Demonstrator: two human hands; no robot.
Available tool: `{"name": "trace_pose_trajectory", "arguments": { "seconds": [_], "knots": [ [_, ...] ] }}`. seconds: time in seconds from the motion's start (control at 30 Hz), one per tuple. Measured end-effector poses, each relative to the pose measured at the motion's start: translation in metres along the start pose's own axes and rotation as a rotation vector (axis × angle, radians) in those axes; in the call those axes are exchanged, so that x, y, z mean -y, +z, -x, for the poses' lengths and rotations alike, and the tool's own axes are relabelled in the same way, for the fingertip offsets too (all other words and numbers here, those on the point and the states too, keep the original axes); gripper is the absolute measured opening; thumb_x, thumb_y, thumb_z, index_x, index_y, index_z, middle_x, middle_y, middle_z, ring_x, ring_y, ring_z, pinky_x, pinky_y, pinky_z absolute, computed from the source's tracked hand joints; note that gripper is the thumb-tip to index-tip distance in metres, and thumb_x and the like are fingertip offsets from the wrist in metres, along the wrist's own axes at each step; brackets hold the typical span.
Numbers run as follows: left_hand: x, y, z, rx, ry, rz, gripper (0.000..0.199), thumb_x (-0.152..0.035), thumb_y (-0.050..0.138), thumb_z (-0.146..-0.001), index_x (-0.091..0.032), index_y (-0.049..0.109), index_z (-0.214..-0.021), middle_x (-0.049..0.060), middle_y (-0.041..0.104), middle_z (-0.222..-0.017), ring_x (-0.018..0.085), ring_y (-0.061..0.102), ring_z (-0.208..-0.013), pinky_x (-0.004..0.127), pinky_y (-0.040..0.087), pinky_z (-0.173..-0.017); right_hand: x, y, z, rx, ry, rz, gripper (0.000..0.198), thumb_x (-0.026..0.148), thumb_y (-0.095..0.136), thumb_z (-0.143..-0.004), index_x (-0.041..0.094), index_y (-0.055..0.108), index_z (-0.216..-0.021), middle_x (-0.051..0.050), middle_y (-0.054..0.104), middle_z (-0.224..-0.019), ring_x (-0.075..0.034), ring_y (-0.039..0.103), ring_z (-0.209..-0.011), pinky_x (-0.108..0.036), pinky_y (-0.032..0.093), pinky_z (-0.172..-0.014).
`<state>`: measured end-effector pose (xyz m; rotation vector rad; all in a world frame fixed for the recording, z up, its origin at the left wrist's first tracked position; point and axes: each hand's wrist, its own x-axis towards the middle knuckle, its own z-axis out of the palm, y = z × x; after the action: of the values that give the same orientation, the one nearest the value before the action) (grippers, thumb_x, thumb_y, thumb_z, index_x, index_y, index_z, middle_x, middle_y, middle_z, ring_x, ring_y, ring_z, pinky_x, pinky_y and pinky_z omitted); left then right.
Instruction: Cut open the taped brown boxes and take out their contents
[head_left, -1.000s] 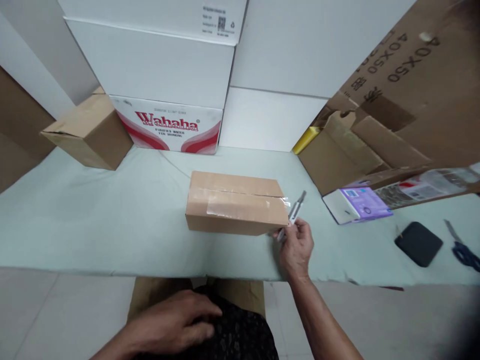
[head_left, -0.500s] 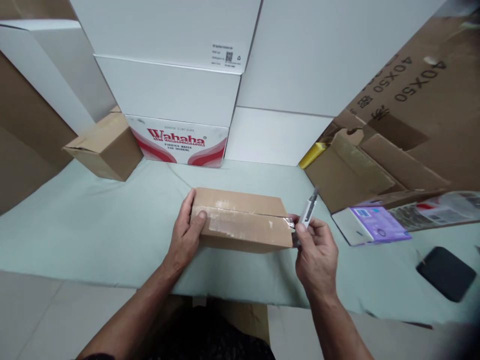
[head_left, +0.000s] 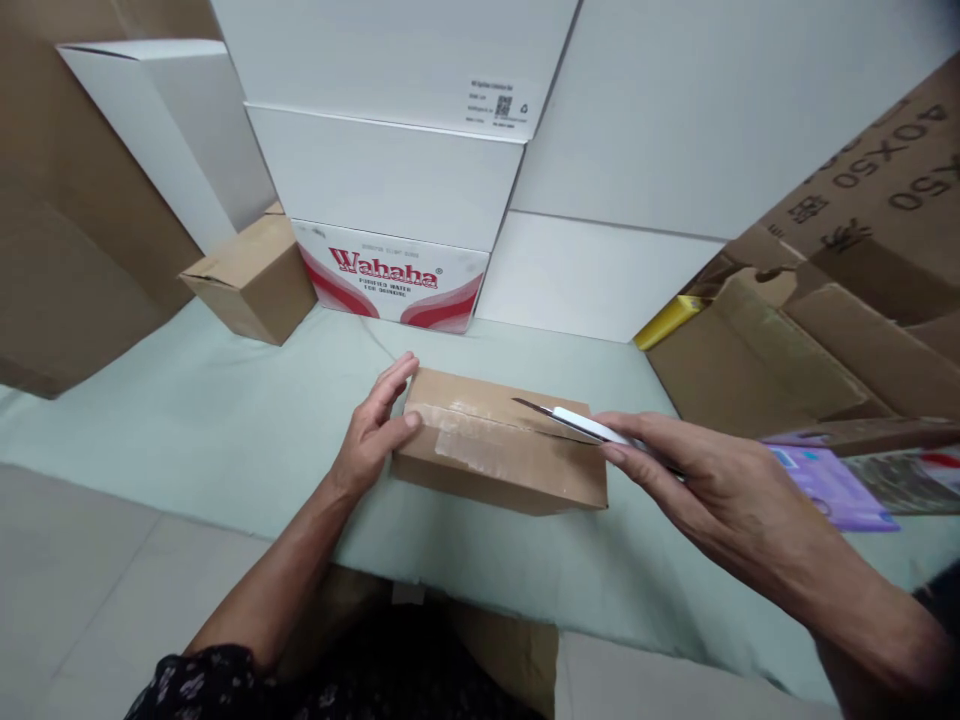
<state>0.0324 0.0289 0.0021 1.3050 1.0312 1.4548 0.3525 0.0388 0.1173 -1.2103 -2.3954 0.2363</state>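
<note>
A small brown cardboard box (head_left: 510, 450) lies on the pale green cloth in front of me, with a taped seam running along its top. Its left end is gripped by my left hand (head_left: 379, 430), thumb on top and fingers along the far corner. My right hand (head_left: 697, 475) pinches a white utility knife (head_left: 585, 422) over the box's right half. The knife's blade is out and points left along the seam; whether it touches the cardboard I cannot tell.
Behind stand stacked white boxes and a red-and-white Wahaha carton (head_left: 390, 275). Another brown box (head_left: 255, 280) sits at back left. An open carton (head_left: 765, 340), a yellow item (head_left: 667, 322) and a purple box (head_left: 832, 487) are at the right. The cloth-covered table (head_left: 225, 430) ends near me.
My right hand has moved from the box's right end to above it, and the knife has swung from pointing up to pointing left. The view has turned, shifting the scene right.
</note>
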Motion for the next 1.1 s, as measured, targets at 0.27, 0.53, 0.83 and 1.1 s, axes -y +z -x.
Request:
{"name": "trace_pose_trajectory", "arguments": {
  "seconds": [0.27,0.53,0.83,1.1],
  "knots": [
    [-0.004,0.003,-0.010,0.073,0.025,-0.125,0.059,-0.031,0.059,-0.089,-0.024,0.058,-0.148,0.005,0.046,-0.164,0.031,0.031,-0.157,0.051,0.018,-0.131,0.024,0.008,-0.042,0.177,-0.203,0.344,0.030,0.031,0.044,-0.102,0.023,0.074,-0.101,-0.005,0.073,-0.082,-0.018,0.061,-0.062,-0.029,0.034,-0.054],
    [0.015,0.006,-0.007,0.044,0.112,-0.003,0.066,-0.020,0.052,-0.077,-0.024,0.064,-0.141,0.003,0.053,-0.159,0.032,0.035,-0.154,0.053,0.020,-0.129,0.031,0.015,-0.053,0.213,-0.197,0.379,0.023,0.026,0.049,-0.098,0.023,0.072,-0.095,-0.003,0.072,-0.078,-0.017,0.059,-0.058,-0.030,0.029,-0.053],
    [0.024,0.008,-0.004,0.093,0.150,0.090,0.080,-0.026,0.058,-0.068,-0.026,0.056,-0.148,0.003,0.048,-0.162,0.037,0.034,-0.152,0.052,0.024,-0.127,0.066,0.024,-0.084,0.377,-0.194,0.500,0.023,0.026,0.050,-0.099,0.022,0.071,-0.090,-0.003,0.070,-0.075,-0.016,0.057,-0.058,-0.030,0.024,-0.055],
    [0.022,0.009,-0.001,0.122,0.090,0.133,0.086,-0.037,0.063,-0.071,-0.025,0.046,-0.154,0.008,0.051,-0.156,0.041,0.042,-0.145,0.054,0.034,-0.121,0.071,0.025,-0.091,0.400,-0.267,0.543,0.020,0.024,0.052,-0.097,0.023,0.070,-0.088,-0.002,0.069,-0.072,-0.014,0.053,-0.054,-0.031,0.020,-0.053]
  ]
}}
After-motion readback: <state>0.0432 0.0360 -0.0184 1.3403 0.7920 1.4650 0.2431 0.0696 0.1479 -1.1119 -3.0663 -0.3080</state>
